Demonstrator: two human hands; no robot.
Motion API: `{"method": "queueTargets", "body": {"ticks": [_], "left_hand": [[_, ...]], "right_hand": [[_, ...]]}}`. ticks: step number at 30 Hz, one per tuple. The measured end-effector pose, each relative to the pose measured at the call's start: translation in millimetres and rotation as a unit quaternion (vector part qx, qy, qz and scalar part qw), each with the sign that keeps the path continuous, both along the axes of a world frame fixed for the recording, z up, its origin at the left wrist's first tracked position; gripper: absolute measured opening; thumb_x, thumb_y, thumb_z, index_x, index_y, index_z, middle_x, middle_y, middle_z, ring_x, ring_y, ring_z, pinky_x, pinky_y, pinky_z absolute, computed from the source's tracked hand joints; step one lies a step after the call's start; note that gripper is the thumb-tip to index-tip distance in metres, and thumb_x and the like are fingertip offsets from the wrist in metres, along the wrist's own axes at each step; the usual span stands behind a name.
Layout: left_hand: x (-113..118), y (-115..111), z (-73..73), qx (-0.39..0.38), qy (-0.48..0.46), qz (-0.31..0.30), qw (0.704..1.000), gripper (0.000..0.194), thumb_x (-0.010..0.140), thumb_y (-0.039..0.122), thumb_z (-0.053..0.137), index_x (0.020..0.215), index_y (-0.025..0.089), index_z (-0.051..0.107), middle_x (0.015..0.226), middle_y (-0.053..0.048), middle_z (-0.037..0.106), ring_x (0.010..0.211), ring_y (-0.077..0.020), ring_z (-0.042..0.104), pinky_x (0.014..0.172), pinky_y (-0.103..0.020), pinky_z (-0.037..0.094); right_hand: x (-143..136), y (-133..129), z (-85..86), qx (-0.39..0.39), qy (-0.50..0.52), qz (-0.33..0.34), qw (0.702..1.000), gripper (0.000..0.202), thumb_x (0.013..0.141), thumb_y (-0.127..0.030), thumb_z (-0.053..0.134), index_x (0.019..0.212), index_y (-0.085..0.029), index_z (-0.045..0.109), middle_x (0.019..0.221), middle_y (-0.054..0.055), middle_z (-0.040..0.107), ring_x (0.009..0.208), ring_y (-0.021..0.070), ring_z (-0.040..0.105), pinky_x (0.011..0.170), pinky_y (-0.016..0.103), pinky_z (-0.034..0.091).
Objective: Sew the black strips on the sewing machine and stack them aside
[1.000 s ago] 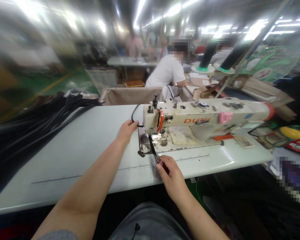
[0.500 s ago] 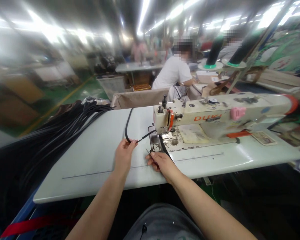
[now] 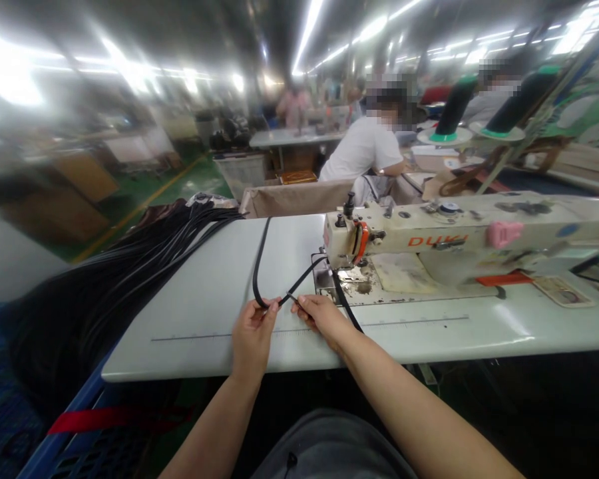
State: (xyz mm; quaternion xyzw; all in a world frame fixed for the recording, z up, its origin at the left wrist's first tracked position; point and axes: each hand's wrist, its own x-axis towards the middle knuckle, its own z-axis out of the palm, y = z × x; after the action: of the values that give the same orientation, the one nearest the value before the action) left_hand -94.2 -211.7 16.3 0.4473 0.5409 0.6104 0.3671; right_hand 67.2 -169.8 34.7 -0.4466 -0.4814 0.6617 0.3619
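Observation:
A narrow black strip (image 3: 257, 263) curves over the white table and runs on toward the needle area of the sewing machine (image 3: 399, 229). My left hand (image 3: 253, 332) pinches this strip at its lower bend. Just right of it, my right hand (image 3: 322, 318) is closed on a small thin metal tool (image 3: 290, 295), whose tip meets the strip. What kind of tool it is cannot be made out. Another length of black strip (image 3: 347, 303) comes from under the machine head and passes behind my right wrist, over the table's front part.
Many long black strips (image 3: 130, 266) hang over the left end of the white table (image 3: 190, 359). Behind the machine, a person in a white shirt (image 3: 362, 150) leans over. Two black thread cones (image 3: 454, 110) stand at back right.
Both hands have come closer together, and the metal tool now touches the strip. The strip's bend has moved nearer to me. The camera view has shifted slightly left.

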Motion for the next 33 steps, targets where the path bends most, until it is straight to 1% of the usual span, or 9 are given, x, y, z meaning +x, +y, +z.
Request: {"method": "queueTargets", "body": {"ticks": [5,8,10,13,15,17,21,26,33], "left_hand": [[0,-9,8.8,-0.003,0.010,0.002,1.000,0.028,0.088,0.045,0.073,0.099,0.021,0.063,0.108,-0.009,0.078,0.107,-0.0248,0.074,0.101,-0.041,0.057],[-4,-12,10.7,-0.012,0.028,0.008,1.000,0.032,0.088,0.047,0.073,0.100,0.019,0.064,0.105,-0.009,0.078,0.103,-0.0241,0.074,0.099,-0.041,0.058],[-9,-13,9.9,-0.024,0.045,0.005,0.999,0.034,0.087,0.049,0.073,0.100,0.019,0.065,0.103,-0.009,0.078,0.102,-0.0238,0.074,0.098,-0.040,0.058],[-23,-13,6.0,-0.042,0.039,-0.024,0.998,0.036,0.086,0.051,0.073,0.099,0.018,0.064,0.106,-0.010,0.076,0.105,-0.0242,0.073,0.098,-0.040,0.057],[-33,-12,2.6,-0.069,0.030,-0.055,0.996,0.040,0.084,0.052,0.073,0.101,0.018,0.063,0.103,-0.009,0.075,0.100,-0.0236,0.074,0.094,-0.039,0.058],[-44,-10,-0.6,-0.109,0.056,-0.084,0.989,0.043,0.083,0.055,0.072,0.102,0.017,0.063,0.090,-0.006,0.074,0.085,-0.0208,0.073,0.082,-0.036,0.059],[-70,-4,-6.1,-0.161,0.166,-0.086,0.969,0.054,0.083,0.062,0.063,0.115,0.018,0.066,0.072,0.000,0.066,0.065,-0.0175,0.064,0.064,-0.030,0.053],[-125,9,-6.8,-0.156,0.361,0.026,0.919,0.053,0.089,0.052,0.046,0.121,0.017,0.070,0.090,-0.005,0.074,0.068,-0.0191,0.063,0.075,-0.035,0.054],[-255,-13,37.6,-0.165,0.568,0.235,0.771,0.048,0.094,0.033,0.037,0.120,0.013,0.072,0.109,-0.014,0.071,0.107,-0.0278,0.064,0.099,-0.040,0.050]], "right_hand": [[2,-1,0.1,0.027,-0.019,-0.001,0.999,0.037,0.092,-0.051,0.049,0.080,-0.018,0.062,0.058,-0.007,0.037,0.049,0.0101,0.027,0.048,0.024,0.020],[13,-7,1.4,0.118,-0.135,-0.019,0.984,0.030,0.095,-0.046,0.051,0.083,-0.019,0.060,0.065,-0.004,0.046,0.058,0.0127,0.042,0.055,0.025,0.032],[25,-15,2.7,0.222,-0.303,-0.034,0.926,0.021,0.094,-0.040,0.058,0.087,-0.020,0.059,0.076,-0.001,0.057,0.071,0.0161,0.053,0.065,0.027,0.040],[45,-31,2.9,0.318,-0.542,-0.065,0.775,0.009,0.092,-0.026,0.064,0.097,-0.018,0.064,0.099,0.008,0.066,0.094,0.0236,0.061,0.078,0.032,0.045],[56,-42,1.2,0.322,-0.638,-0.079,0.695,0.023,0.093,-0.020,0.062,0.115,-0.018,0.066,0.111,0.012,0.066,0.101,0.0256,0.063,0.077,0.031,0.047],[64,-50,-1.7,0.299,-0.685,-0.064,0.661,0.041,0.096,-0.018,0.058,0.137,-0.020,0.059,0.111,0.011,0.068,0.092,0.0236,0.067,0.069,0.030,0.048],[72,-60,-6.1,0.273,-0.715,0.002,0.644,0.047,0.102,-0.019,0.047,0.149,-0.018,0.052,0.097,0.007,0.073,0.073,0.0209,0.071,0.060,0.031,0.048],[75,-60,-8.0,0.273,-0.729,0.015,0.628,0.047,0.104,-0.022,0.044,0.150,-0.016,0.051,0.096,0.009,0.075,0.070,0.0218,0.074,0.057,0.030,0.050],[84,-54,-18.8,0.301,-0.715,-0.007,0.631,0.048,0.103,-0.023,0.048,0.150,-0.018,0.052,0.106,0.009,0.078,0.071,0.0214,0.076,0.056,0.027,0.054]]}}
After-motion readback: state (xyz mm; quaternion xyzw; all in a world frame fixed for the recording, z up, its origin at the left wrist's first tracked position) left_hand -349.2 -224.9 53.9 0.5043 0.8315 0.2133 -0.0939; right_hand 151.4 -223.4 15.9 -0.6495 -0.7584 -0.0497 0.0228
